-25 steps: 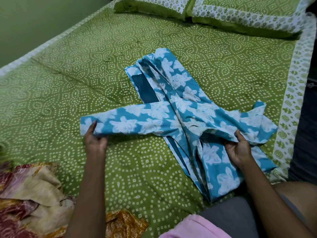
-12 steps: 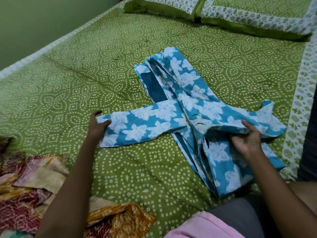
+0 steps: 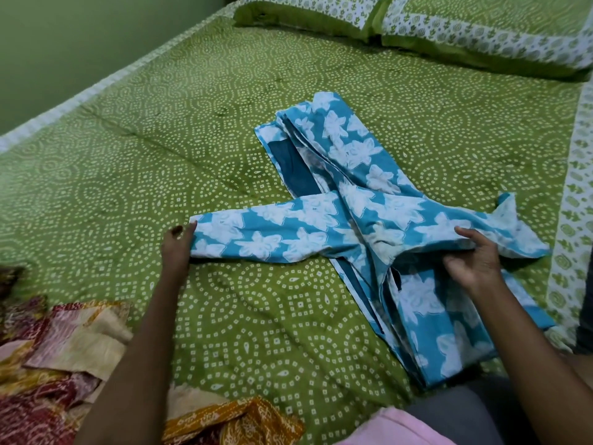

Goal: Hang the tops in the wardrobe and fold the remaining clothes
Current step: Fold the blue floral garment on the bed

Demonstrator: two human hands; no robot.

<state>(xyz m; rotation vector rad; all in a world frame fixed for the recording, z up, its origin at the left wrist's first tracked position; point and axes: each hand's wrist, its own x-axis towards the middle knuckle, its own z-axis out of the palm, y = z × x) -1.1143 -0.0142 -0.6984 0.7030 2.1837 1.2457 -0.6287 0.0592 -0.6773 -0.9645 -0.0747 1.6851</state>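
Note:
A blue top with white flowers (image 3: 362,155) lies folded lengthwise on the green bedsheet (image 3: 160,139), its two sleeves spread out to the sides. My left hand (image 3: 176,248) holds the cuff end of the left sleeve (image 3: 256,239), fingers tucked under the cloth. At the right shoulder of the top, my right hand (image 3: 475,261) pinches the fabric with the thumb on top and the fingers below. The right sleeve (image 3: 513,226) trails toward the bed's patterned border.
A heap of red, cream and mustard clothes (image 3: 64,364) lies at the lower left of the bed. Two green pillows (image 3: 449,30) sit at the head. A green wall (image 3: 64,43) runs along the left side. Pink cloth (image 3: 394,428) shows at the bottom edge.
My left hand has drawn the left sleeve's cuff inward to the right, so the sleeve lies shorter. My right hand has kept its hold at the shoulder.

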